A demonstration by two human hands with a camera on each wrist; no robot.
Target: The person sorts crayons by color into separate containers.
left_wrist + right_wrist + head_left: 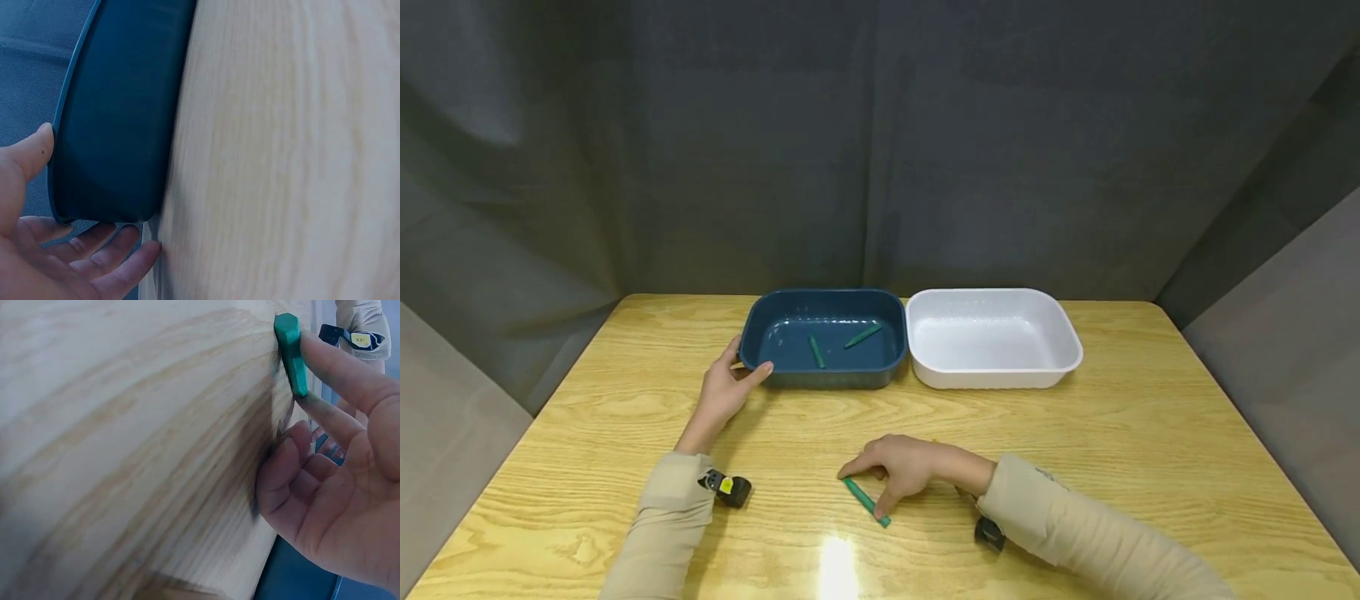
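The right hand [910, 471] pinches a slim green crayon [865, 501] on the grainy wooden table [1150, 450]; the left hand [724, 392], fingers relaxed, cups the smooth, round-cornered blue tub [760, 329].

Green crayons: three, one [865, 501] under the right hand [902, 468], two [816, 352] [862, 336] just past the left hand [724, 392]
Tubs: two, blue [775, 310] at the left hand, white [1067, 333] beyond the right
Hands: two
Table [1150, 433]: one
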